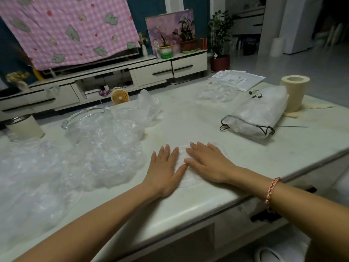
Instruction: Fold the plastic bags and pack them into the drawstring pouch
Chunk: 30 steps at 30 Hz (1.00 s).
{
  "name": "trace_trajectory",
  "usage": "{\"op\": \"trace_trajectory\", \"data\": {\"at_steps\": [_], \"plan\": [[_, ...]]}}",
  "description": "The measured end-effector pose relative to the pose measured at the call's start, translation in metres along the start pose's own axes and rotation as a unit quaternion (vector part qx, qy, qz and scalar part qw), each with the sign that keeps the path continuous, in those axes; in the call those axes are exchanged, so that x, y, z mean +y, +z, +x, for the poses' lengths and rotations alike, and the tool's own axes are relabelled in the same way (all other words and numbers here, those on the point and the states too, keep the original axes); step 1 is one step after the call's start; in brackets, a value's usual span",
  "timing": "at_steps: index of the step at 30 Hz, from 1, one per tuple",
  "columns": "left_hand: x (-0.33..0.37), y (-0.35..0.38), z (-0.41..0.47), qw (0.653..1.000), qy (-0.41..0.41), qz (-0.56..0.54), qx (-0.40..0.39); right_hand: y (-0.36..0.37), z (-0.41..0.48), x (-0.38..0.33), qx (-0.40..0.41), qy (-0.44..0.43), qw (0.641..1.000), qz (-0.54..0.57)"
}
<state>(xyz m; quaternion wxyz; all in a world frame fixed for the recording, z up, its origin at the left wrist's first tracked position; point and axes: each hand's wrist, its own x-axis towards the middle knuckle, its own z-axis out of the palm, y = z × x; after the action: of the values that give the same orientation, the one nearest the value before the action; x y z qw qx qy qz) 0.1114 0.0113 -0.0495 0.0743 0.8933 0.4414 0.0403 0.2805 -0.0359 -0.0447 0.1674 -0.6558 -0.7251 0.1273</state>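
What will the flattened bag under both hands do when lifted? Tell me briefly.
Likely floppy: the bag is thin, crinkled film pressed flat by the left hand and right hand. Probably very light; it may spring open or slide on the smooth table.

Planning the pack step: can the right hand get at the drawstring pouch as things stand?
Probably yes. The right hand lies flat on the plastic bag, and only bare table separates it from the drawstring pouch, whose drawstring end faces the person.
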Motion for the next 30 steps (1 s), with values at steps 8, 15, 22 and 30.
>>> {"op": "trace_trajectory", "data": {"at_steps": [8, 15, 22, 30], "plan": [[-0.011, -0.010, -0.019, 0.966, 0.218, -0.032, 0.133, -0.046, -0.027, 0.007, 0.067, -0.050, 0.979, 0.188], [-0.004, -0.009, -0.012, 0.965, 0.155, -0.117, 0.177, -0.027, -0.037, 0.003, -0.017, -0.078, 0.995, -0.056], [-0.008, -0.021, -0.003, 0.955, 0.027, -0.269, 0.123, -0.033, -0.003, 0.021, 0.082, 0.051, 0.978, 0.185], [-0.009, -0.022, 0.019, 0.945, -0.096, -0.269, 0.158, -0.030, 0.021, 0.033, 0.142, 0.147, 0.953, 0.224]]}}
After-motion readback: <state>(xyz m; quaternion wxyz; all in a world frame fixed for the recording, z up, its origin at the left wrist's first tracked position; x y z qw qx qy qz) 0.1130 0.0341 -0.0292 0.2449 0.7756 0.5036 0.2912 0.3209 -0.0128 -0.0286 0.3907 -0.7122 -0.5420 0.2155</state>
